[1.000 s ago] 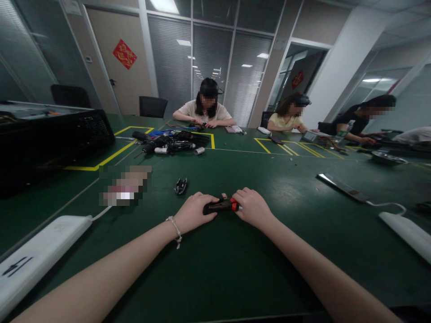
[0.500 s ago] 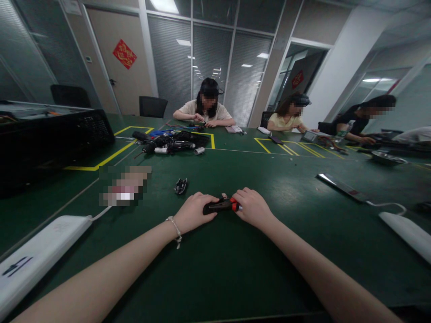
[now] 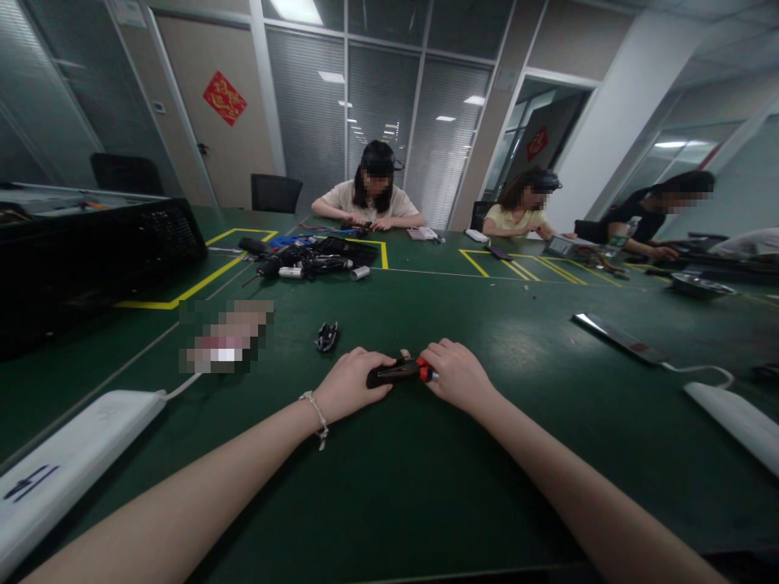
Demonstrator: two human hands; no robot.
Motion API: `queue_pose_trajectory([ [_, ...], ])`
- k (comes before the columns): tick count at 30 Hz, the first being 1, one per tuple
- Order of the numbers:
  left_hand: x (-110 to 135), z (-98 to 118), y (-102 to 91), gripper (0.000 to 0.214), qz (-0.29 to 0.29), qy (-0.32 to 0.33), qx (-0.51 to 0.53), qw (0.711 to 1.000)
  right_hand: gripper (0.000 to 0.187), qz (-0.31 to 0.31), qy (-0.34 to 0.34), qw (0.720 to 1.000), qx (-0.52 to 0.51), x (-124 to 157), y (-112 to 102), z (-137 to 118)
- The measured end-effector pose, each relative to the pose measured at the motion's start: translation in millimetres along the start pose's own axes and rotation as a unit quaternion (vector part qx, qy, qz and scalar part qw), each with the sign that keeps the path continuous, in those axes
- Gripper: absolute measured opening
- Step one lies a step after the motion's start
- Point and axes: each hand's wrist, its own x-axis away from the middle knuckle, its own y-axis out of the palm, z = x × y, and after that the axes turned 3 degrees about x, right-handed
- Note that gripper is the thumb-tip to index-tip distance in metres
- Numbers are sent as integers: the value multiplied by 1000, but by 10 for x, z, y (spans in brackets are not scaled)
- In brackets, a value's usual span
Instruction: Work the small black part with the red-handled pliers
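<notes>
Both my hands rest on the green table [image 3: 389,487] and together hold a small black tool with a red part [image 3: 402,371]. My left hand [image 3: 350,385] is closed round its black end. My right hand [image 3: 456,375] is closed on the red end. A small pale piece [image 3: 404,354] shows just above the tool between my hands. A little black clip-like part [image 3: 327,336] lies on the table just beyond my left hand.
A white power strip [image 3: 66,462] lies at the left, another white strip [image 3: 736,418] with a cable at the right. A black case [image 3: 91,259] stands far left. A heap of black tools and cables [image 3: 304,258] lies further back. Three other people work across the table.
</notes>
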Motion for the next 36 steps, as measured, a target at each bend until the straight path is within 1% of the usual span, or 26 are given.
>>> queue_pose_trajectory([
  [5, -1, 11, -5, 36, -1, -7, 0, 1000, 16, 2, -1, 1000, -4, -5, 24, 3],
  [13, -10, 11, 7, 36, 6, 3, -5, 1000, 17, -2, 1, 1000, 3, -9, -2, -13],
  [29, -9, 12, 1, 37, -1, -9, 1, 1000, 16, -2, -2, 1000, -2, -11, -20, -18],
  [36, -5, 0, 4, 37, 0, -3, 3, 1000, 16, -5, -2, 1000, -2, -10, -11, -4],
])
